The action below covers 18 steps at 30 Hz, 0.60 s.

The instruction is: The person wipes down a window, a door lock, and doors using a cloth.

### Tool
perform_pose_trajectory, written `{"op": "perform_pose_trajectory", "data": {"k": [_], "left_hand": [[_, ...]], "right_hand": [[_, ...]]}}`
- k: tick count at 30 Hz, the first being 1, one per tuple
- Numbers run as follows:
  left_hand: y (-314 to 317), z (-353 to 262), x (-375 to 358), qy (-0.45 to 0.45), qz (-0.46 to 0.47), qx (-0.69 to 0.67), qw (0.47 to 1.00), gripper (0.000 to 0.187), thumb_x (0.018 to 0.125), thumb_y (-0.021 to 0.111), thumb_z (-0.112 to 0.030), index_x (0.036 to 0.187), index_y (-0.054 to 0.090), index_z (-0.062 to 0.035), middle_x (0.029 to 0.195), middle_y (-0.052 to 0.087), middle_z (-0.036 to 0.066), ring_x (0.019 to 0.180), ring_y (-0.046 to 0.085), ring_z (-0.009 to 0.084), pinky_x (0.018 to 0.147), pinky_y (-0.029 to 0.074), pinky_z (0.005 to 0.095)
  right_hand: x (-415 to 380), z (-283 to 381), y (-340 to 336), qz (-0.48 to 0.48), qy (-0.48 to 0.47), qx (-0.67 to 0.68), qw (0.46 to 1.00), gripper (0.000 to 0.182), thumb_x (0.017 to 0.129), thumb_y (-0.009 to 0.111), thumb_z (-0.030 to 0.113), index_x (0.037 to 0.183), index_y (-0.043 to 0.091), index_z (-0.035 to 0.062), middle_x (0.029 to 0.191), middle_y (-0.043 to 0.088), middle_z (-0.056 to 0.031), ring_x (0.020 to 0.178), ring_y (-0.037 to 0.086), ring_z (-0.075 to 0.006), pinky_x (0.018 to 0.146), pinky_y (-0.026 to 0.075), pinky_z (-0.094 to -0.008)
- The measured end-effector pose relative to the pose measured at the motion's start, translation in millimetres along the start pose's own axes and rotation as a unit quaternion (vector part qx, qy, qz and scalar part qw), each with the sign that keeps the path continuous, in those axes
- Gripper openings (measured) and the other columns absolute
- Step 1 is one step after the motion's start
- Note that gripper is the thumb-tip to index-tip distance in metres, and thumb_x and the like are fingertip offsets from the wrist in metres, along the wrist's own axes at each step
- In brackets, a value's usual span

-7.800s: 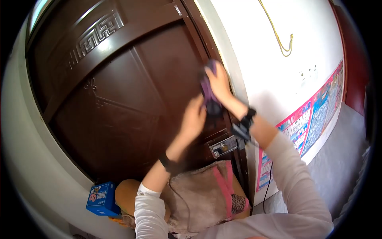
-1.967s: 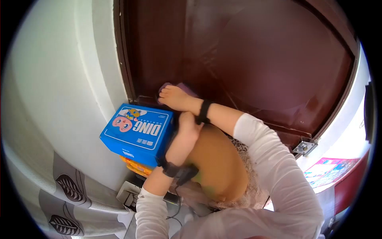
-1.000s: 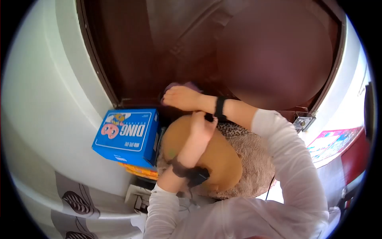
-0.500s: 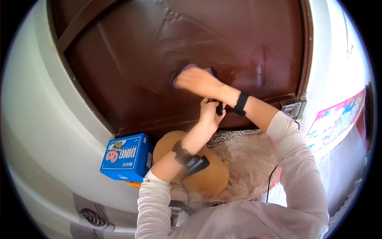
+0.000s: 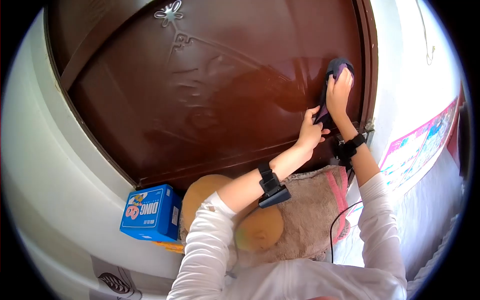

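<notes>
Against the right side of the brown embossed door (image 5: 225, 100) my right hand (image 5: 339, 95) presses a dark and purple cloth-like item (image 5: 335, 68), fingers curled over it. The item looks long, running down toward my left hand (image 5: 311, 131). That hand, lower and to the left, pinches its lower end between thumb and fingers. Both wrists wear black straps, and a small black device (image 5: 274, 196) sits on the left one. What the item is exactly cannot be made out.
A blue box (image 5: 151, 212) stands at the lower left beside the white wall (image 5: 65, 165). Below the door lie a tan round cushion (image 5: 260, 227) and a brown fluffy cover (image 5: 310, 205). A black cable (image 5: 332, 231) hangs near its right edge. A colourful poster (image 5: 420, 140) is at the right.
Both hands and the dark and purple item have moved right across the door. My forearms, crossed near the wrists before, are now apart. The view has shifted slightly.
</notes>
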<state>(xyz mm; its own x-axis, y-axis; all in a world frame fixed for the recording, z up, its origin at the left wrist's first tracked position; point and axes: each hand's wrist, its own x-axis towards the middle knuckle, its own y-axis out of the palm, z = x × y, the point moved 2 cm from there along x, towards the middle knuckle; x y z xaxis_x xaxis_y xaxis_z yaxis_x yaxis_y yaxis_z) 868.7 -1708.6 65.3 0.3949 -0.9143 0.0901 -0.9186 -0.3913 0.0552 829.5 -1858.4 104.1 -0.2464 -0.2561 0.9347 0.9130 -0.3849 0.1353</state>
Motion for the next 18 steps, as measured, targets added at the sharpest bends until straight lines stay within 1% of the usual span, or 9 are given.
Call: {"op": "perform_pose_trajectory", "data": {"k": [3, 5, 8, 10, 12, 13, 14, 16, 18], "left_hand": [[-22.8, -8.9, -5.9, 0.059, 0.013, -0.06, 0.996, 0.043, 0.095, 0.042, -0.004, 0.135, 0.036, -0.021, 0.121, 0.051, 0.0, 0.083, 0.056, 0.0095, 0.066, 0.044, 0.0223], [-44.1, -25.9, -18.9, 0.105, -0.028, -0.076, 0.991, 0.042, 0.095, 0.042, -0.004, 0.134, 0.037, -0.0181, 0.111, 0.052, 0.002, 0.081, 0.056, 0.0099, 0.065, 0.045, 0.0238], [-82.0, -55.9, -48.7, 0.158, -0.113, -0.14, 0.971, 0.042, 0.094, 0.041, -0.003, 0.134, 0.036, -0.0148, 0.103, 0.052, 0.003, 0.076, 0.054, 0.0104, 0.064, 0.046, 0.025], [-109.7, -68.1, -69.0, 0.183, -0.187, -0.17, 0.95, 0.041, 0.094, 0.041, -0.004, 0.133, 0.035, -0.0141, 0.102, 0.051, 0.004, 0.077, 0.053, 0.011, 0.064, 0.046, 0.0264], [-146.7, -67.7, -82.0, 0.227, -0.235, -0.252, 0.911, 0.041, 0.092, 0.039, -0.001, 0.131, 0.037, -0.0133, 0.102, 0.05, 0.004, 0.078, 0.051, 0.0141, 0.065, 0.044, 0.0275], [-161.0, -71.7, -95.8, 0.228, -0.252, -0.297, 0.892, 0.039, 0.092, 0.038, -0.001, 0.129, 0.039, -0.0122, 0.101, 0.05, 0.004, 0.077, 0.048, 0.0145, 0.064, 0.041, 0.0269], [-176.2, -70.7, -109.0, 0.217, -0.271, -0.325, 0.88, 0.043, 0.094, 0.038, -0.005, 0.136, 0.033, -0.0152, 0.107, 0.048, 0.003, 0.077, 0.047, 0.0118, 0.066, 0.041, 0.027], [-204.2, -63.1, -122.8, 0.225, -0.308, -0.408, 0.83, 0.046, 0.093, 0.036, -0.005, 0.137, 0.032, -0.0175, 0.108, 0.048, 0.004, 0.074, 0.043, 0.013, 0.063, 0.038, 0.0263], [-229.8, -49.2, -129.7, 0.235, -0.357, -0.406, 0.808, 0.044, 0.092, 0.036, -0.005, 0.135, 0.036, -0.0135, 0.112, 0.05, 0.007, 0.082, 0.05, 0.0154, 0.068, 0.044, 0.0292]], "right_hand": [[6.8, 22.9, 17.8, -0.023, 0.006, 0.018, 1.0, 0.048, 0.085, 0.056, 0.015, 0.124, 0.042, -0.0096, 0.124, 0.046, -0.0283, 0.118, 0.041, -0.0436, 0.102, 0.029, -0.0483], [17.7, 62.3, 34.2, -0.037, -0.038, 0.025, 0.998, 0.048, 0.085, 0.056, 0.019, 0.123, 0.045, -0.0077, 0.125, 0.047, -0.0255, 0.117, 0.042, -0.0402, 0.101, 0.03, -0.0484], [35.5, 159.4, 52.9, 0.015, -0.104, 0.012, 0.994, 0.042, 0.082, 0.056, 0.018, 0.117, 0.05, -0.0047, 0.122, 0.051, -0.0217, 0.113, 0.047, -0.0365, 0.098, 0.034, -0.0474], [37.1, 227.4, 59.6, 0.061, -0.155, 0.06, 0.984, 0.034, 0.081, 0.054, 0.015, 0.111, 0.054, -0.0012, 0.116, 0.055, -0.0183, 0.108, 0.051, -0.0341, 0.093, 0.038, -0.0448], [28.9, 284.0, 73.1, 0.145, -0.227, 0.148, 0.952, 0.032, 0.077, 0.057, 0.015, 0.105, 0.057, -0.0002, 0.109, 0.057, -0.018, 0.101, 0.054, -0.0347, 0.089, 0.041, -0.044], [17.2, 312.1, 81.8, 0.134, -0.27, 0.183, 0.936, 0.029, 0.077, 0.056, 0.013, 0.103, 0.058, 0.0014, 0.107, 0.058, -0.0165, 0.1, 0.055, -0.0329, 0.087, 0.042, -0.0422], [-1.3, 338.8, 91.8, 0.123, -0.311, 0.218, 0.917, 0.026, 0.077, 0.055, 0.011, 0.101, 0.059, 0.003, 0.105, 0.059, -0.015, 0.099, 0.056, -0.0312, 0.086, 0.043, -0.0403], [-36.2, 381.1, 105.8, 0.137, -0.389, 0.305, 0.859, 0.022, 0.079, 0.053, 0.009, 0.099, 0.059, 0.005, 0.101, 0.059, -0.0116, 0.098, 0.056, -0.0281, 0.084, 0.044, -0.0373], [-73.5, 411.6, 116.1, 0.169, -0.468, 0.339, 0.799, 0.018, 0.08, 0.051, 0.009, 0.097, 0.059, 0.0081, 0.1, 0.06, -0.0078, 0.099, 0.056, -0.0253, 0.085, 0.044, -0.0349]]}}
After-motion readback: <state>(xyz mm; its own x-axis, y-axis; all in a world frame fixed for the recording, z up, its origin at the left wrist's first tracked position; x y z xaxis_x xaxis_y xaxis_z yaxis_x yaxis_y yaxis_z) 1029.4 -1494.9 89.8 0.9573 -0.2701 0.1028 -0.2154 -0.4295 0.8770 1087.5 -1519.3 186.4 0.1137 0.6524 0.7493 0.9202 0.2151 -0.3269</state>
